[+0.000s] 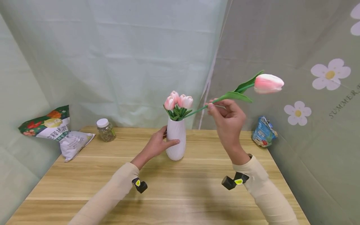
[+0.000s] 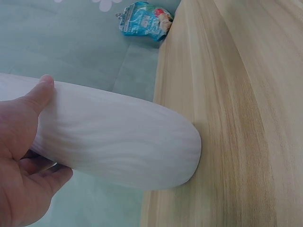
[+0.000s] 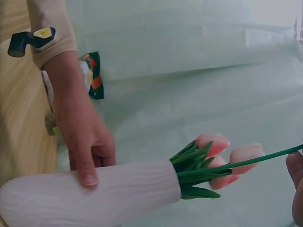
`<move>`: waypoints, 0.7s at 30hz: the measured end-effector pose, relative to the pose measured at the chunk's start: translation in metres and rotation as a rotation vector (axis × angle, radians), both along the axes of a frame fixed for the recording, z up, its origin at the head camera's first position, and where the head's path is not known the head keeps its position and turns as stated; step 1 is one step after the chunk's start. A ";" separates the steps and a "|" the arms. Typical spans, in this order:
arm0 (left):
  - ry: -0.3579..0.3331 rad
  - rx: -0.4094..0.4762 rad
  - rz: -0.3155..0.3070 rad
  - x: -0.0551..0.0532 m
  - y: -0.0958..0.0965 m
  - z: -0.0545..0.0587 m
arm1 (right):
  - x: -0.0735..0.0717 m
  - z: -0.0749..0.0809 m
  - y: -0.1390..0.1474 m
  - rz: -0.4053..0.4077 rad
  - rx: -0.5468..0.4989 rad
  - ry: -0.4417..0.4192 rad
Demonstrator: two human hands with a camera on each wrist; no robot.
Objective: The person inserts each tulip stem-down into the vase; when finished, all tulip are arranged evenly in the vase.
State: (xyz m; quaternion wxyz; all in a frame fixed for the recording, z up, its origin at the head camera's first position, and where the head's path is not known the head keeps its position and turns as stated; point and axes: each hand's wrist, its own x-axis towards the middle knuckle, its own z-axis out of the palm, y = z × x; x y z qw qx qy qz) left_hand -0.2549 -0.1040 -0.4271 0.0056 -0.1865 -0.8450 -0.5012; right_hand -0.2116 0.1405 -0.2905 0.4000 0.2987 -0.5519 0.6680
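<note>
A white ribbed vase (image 1: 177, 132) stands upright on the wooden table, holding several pale pink tulips (image 1: 170, 103) with green leaves. My left hand (image 1: 156, 144) grips the vase from its left side, the thumb (image 3: 86, 172) across its front. To the right, my right hand (image 1: 230, 122) pinches the green stem of another pink tulip (image 1: 268, 83) between thumb and fingers. That stem (image 3: 272, 155) slants down to the vase mouth, where its lower end is hidden among the leaves. The bloom points up and right, away from the others.
A jar with a white lid (image 1: 107, 131) stands at the back left, beside a printed bag (image 1: 57, 125) that leans at the table's left edge. A blue snack bag (image 1: 263, 132) sits at the back right corner. Cloth walls (image 1: 135, 62) rise behind and beside the wooden table (image 1: 92, 175).
</note>
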 end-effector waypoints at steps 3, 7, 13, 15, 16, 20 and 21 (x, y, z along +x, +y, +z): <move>0.005 0.002 0.001 0.000 0.000 0.000 | -0.003 -0.006 -0.003 -0.011 0.046 -0.028; 0.017 0.000 -0.004 0.000 0.001 0.000 | -0.005 -0.014 -0.009 -0.025 0.092 -0.074; 0.024 0.001 -0.004 0.001 0.000 0.000 | -0.007 -0.022 -0.017 -0.043 0.191 -0.200; 0.026 0.001 -0.005 0.001 0.000 0.000 | -0.009 -0.026 -0.020 -0.034 0.214 -0.225; 0.028 0.000 -0.006 0.001 0.000 0.000 | -0.009 -0.028 -0.022 -0.035 0.225 -0.237; 0.032 -0.004 -0.010 0.000 0.000 -0.001 | -0.011 -0.033 -0.028 -0.036 0.251 -0.283; 0.033 -0.004 -0.010 0.000 0.000 -0.001 | -0.012 -0.034 -0.029 -0.038 0.258 -0.293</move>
